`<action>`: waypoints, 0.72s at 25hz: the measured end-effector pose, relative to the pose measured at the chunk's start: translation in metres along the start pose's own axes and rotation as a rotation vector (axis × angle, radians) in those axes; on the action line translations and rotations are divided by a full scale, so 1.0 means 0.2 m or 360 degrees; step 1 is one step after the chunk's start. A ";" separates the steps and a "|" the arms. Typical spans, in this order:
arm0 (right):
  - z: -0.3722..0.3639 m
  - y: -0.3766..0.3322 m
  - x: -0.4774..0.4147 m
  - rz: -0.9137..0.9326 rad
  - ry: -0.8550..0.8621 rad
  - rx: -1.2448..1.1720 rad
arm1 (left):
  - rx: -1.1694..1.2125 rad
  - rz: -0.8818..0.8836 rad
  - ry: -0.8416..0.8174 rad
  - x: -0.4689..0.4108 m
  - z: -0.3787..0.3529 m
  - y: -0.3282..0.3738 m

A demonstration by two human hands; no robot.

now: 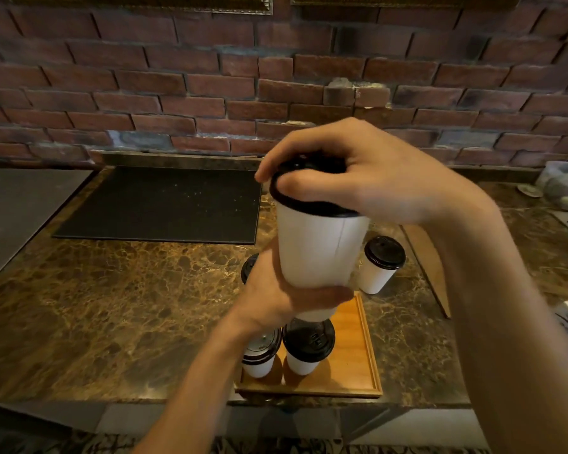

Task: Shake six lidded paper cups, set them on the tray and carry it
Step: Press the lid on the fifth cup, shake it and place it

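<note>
Under halfway, I judge: left cup (259, 357) and middle cup (309, 347) stand on the tray (353, 355), the held cup (318, 250) hangs above it, left hand (276, 291) gripping its base, right hand (368, 178) clamped over its lid, a spare cup (379, 267) waits on the surface (112, 306), a further cup (248, 269) seems half-hidden behind the wrist

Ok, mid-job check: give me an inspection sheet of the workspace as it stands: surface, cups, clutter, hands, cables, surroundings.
Surface: brown marbled counter; black mat at back left.
Job's things: wooden tray at the near edge holds the left tray cup and right tray cup; held cup raised above it; counter cup stands off the tray's far right corner; a hidden cup's lid shows behind the left hand.
Clutter: wooden board right of the tray; blurred bag far right.
Hands: left hand grips the held cup's lower body; right hand clasps its black lid.
Cables: nothing seen.
Surroundings: brick wall behind.
</note>
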State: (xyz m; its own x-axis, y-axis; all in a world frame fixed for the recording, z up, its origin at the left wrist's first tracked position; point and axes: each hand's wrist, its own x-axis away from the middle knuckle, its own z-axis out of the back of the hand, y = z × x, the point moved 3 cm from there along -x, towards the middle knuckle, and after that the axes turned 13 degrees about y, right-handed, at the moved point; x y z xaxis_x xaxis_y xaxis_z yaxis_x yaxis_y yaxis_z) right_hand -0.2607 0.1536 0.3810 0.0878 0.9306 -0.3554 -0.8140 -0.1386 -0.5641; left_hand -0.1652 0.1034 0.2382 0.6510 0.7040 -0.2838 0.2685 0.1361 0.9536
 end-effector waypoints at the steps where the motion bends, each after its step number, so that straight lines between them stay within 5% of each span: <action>1: -0.03 0.00 -0.01 -0.0093 0.0162 0.0263 | -0.0026 -0.0073 0.0177 0.00 -0.02 0.01; 3: -0.10 -0.02 -0.02 -0.0205 0.0587 0.0747 | -0.0172 -0.0219 0.0489 -0.01 -0.06 0.03; 5: -0.09 -0.05 -0.03 -0.0161 0.0813 0.0784 | -0.0248 -0.0261 0.0529 -0.02 -0.04 0.05; 9: 0.02 -0.02 -0.01 0.0278 0.0055 -0.0378 | 0.0065 0.0067 -0.0185 -0.06 0.07 0.07; 11: 0.04 0.02 0.00 0.0340 -0.0055 -0.0607 | 0.0073 0.0099 -0.0298 -0.06 0.08 0.05; 13: 0.02 0.05 -0.03 0.0168 0.0114 -0.0366 | -0.0007 0.0018 -0.0019 -0.07 0.05 0.04; 16: -0.09 0.06 -0.07 -0.0083 0.0556 0.0516 | -0.0281 -0.0182 0.0562 -0.08 -0.02 0.01; 18: -0.12 0.01 -0.05 -0.0010 0.0816 0.0667 | -0.0304 -0.0183 0.0625 -0.09 -0.01 0.00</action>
State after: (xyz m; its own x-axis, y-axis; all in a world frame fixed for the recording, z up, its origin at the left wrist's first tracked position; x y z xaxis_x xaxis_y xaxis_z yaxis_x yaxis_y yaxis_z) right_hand -0.2500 0.1351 0.3654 0.2710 0.6375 -0.7212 -0.9581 0.1062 -0.2661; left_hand -0.1777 0.0915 0.2426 0.2958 0.8829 -0.3647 0.1638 0.3292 0.9299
